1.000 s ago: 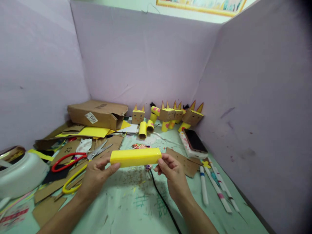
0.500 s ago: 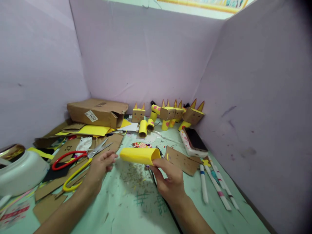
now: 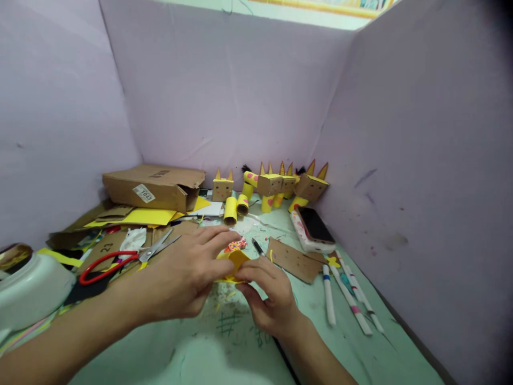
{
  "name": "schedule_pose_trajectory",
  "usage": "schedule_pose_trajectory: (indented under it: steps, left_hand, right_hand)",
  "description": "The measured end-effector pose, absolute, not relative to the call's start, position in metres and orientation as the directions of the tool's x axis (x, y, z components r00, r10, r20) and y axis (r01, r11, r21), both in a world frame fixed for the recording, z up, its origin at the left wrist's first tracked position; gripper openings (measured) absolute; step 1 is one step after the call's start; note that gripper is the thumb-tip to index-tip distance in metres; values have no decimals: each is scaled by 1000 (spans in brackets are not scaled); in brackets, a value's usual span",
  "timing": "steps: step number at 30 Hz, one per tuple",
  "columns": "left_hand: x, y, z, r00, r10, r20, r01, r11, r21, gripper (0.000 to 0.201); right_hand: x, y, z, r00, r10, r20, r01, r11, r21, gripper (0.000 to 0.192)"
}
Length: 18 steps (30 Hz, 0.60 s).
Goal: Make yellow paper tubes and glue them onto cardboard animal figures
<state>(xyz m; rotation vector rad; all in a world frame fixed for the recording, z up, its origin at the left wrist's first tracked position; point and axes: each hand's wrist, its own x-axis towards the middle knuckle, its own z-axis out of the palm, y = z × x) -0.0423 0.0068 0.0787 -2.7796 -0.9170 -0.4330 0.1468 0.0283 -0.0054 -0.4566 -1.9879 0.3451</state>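
Yellow paper tube (image 3: 231, 264) sits pinched between your two hands just above the counter (image 3: 224, 342), its open end turned toward the camera and most of its length hidden behind your knuckles. Your left hand (image 3: 182, 278) lies over the tube from the left, fingers spread forward and curled lightly around it; your right hand (image 3: 266, 297) grips it from below and the right, thumb and forefinger closed on the rim. Judging by the row of finished figures (image 3: 276, 187) against the back wall, cardboard heads with pointed ears on short yellow legs, several pieces are already complete, and two loose rolls (image 3: 235, 207) lie beside them. The tube in your grasp looks rolled and closed but bears no head, ears or spots yet, so this piece appears to be at an early-to-middle stage, with shaping, trimming and assembly left. Red scissors (image 3: 120, 256) rest near your left hand, unused for now, atop cardboard scraps (image 3: 108, 247) and a yellow sheet (image 3: 140, 216). A flattened box (image 3: 154, 186) lies behind them. To your right, a cardboard strip (image 3: 294, 260), a phone (image 3: 315, 227) and several markers (image 3: 348, 297) wait on the counter. A white bowl (image 3: 28, 289) sits at the far left edge.
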Motion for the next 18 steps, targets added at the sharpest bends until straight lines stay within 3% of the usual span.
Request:
schedule_pose_trajectory:
  steps: [3, 7, 18]
  left_hand:
    - [-50, 10, 82, 766, 573, 291, 609, -792, -45, 43]
    - [-53, 8, 83, 742, 603, 294, 634, -773, -16, 34]
    - [-49, 13, 90, 728, 616, 301, 605, -784, 140, 25]
  right_hand:
    - [149, 28, -6, -326, 492, 807, 161, 870, -466, 35]
    - [151, 29, -5, -228, 492, 840, 237, 865, -442, 28]
    - [153, 39, -7, -260, 428, 866, 319, 884, -342, 28]
